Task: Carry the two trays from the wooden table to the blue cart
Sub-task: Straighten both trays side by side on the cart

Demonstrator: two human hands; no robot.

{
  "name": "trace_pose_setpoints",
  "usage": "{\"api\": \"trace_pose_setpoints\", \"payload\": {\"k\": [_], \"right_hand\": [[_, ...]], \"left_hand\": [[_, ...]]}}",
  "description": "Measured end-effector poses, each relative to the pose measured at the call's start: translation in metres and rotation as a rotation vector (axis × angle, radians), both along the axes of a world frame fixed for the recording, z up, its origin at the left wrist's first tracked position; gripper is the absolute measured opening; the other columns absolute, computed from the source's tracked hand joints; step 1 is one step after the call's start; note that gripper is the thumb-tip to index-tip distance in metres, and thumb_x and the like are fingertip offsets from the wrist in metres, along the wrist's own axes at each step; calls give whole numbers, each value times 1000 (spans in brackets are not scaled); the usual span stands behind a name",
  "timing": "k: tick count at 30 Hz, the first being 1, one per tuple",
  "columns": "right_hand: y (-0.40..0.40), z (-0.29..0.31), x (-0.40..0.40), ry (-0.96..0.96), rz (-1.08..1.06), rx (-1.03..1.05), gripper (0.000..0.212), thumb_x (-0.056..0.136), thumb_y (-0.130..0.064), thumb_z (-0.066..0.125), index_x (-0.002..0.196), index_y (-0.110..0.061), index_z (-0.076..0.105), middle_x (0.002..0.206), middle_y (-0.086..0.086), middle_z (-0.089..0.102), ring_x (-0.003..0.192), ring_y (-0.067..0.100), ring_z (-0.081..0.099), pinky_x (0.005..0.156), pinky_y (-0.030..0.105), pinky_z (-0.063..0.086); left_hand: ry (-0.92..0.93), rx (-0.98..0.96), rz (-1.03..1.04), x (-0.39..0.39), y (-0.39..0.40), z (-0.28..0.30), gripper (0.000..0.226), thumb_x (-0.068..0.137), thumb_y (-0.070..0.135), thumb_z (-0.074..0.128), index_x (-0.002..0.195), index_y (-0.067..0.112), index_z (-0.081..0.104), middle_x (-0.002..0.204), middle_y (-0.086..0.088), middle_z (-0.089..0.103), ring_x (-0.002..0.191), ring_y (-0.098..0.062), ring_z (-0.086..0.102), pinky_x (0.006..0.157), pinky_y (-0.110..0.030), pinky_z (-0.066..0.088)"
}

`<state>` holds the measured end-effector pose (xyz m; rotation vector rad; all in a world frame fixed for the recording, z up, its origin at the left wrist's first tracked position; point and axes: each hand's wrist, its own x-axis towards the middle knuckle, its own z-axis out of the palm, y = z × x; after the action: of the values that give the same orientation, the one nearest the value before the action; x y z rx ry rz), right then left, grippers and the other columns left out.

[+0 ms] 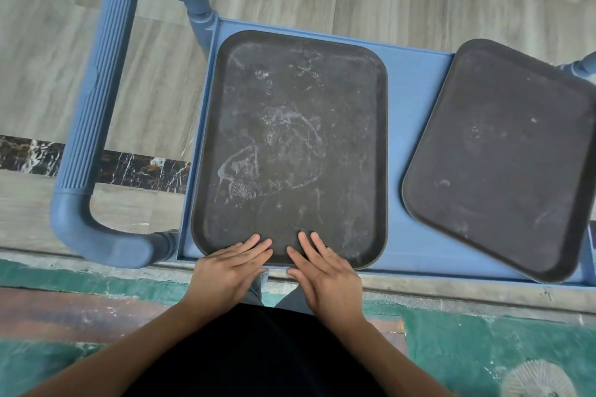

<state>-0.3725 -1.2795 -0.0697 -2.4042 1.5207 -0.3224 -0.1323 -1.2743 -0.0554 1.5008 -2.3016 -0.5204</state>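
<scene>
Two dark, scuffed rectangular trays lie on the top shelf of the blue cart (409,138). The left tray (290,138) sits straight against the handle end of the shelf. The right tray (503,158) lies askew, its corners hanging over the shelf's rim. My left hand (230,264) and my right hand (325,271) rest flat, fingers spread, on the near edge of the left tray, side by side. Neither hand grips anything. The wooden table is out of view.
The cart's ribbed blue handle (96,113) loops out to the left. Beyond the cart is grey wood-look floor with a dark marble strip (29,155). A green and red rug (483,342) lies under me, near the cart's front edge.
</scene>
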Motion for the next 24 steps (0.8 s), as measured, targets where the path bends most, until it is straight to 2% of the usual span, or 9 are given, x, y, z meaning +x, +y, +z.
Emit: {"api": "trace_pose_setpoints", "payload": {"k": [5, 8, 12, 16, 20, 22, 24], "right_hand": [[-4, 11, 0, -80, -33, 64, 36, 97, -48, 60, 127, -31, 69, 143, -11, 58, 140, 9, 45, 103, 31, 50], [-7, 22, -7, -173, -15, 135, 41, 95, -49, 62, 130, -28, 67, 139, -11, 61, 140, 6, 45, 104, 31, 50], [-21, 36, -23, -268, 10, 193, 45, 95, -47, 64, 134, -25, 65, 141, -10, 60, 143, 7, 40, 109, 32, 45], [-50, 45, -47, -339, -53, 149, 45, 96, -44, 63, 135, -23, 64, 143, -8, 58, 143, 7, 40, 114, 29, 38], [-84, 54, -93, -367, -196, 167, 50, 97, -47, 60, 141, -26, 56, 149, -10, 52, 143, 6, 38, 116, 27, 33], [-101, 59, -124, -385, -284, 146, 54, 96, -47, 60, 143, -21, 54, 148, -7, 53, 140, 10, 42, 115, 24, 32], [-116, 64, -162, -403, -402, 111, 56, 94, -46, 60, 143, -18, 53, 146, -4, 55, 137, 11, 45, 113, 15, 29]], "left_hand": [[3, 33, -10, 2, -3, 3, 34, 89, 33, 67, 123, 27, 69, 134, 15, 60, 128, -5, 53, 96, -27, 53], [-1, 55, -8, 1, -7, 10, 38, 87, 43, 66, 122, 29, 69, 133, 17, 61, 128, -2, 52, 92, -24, 55], [18, 79, 26, -19, -11, 25, 42, 84, 54, 64, 115, 28, 73, 134, 19, 60, 131, -3, 51, 87, -26, 57], [63, 54, 73, -61, -42, 43, 40, 82, 54, 65, 114, 30, 72, 140, 19, 55, 132, -5, 47, 82, -25, 57], [123, 78, 112, -113, -93, 58, 50, 79, 52, 67, 124, 33, 65, 145, 20, 48, 133, -5, 44, 90, -29, 55], [144, 102, 102, -138, -119, 66, 54, 79, 53, 67, 129, 33, 61, 147, 22, 44, 135, -4, 40, 97, -30, 51], [181, 138, 97, -162, -142, 72, 58, 79, 53, 66, 133, 33, 57, 149, 22, 41, 136, -3, 38, 103, -31, 46]]}}
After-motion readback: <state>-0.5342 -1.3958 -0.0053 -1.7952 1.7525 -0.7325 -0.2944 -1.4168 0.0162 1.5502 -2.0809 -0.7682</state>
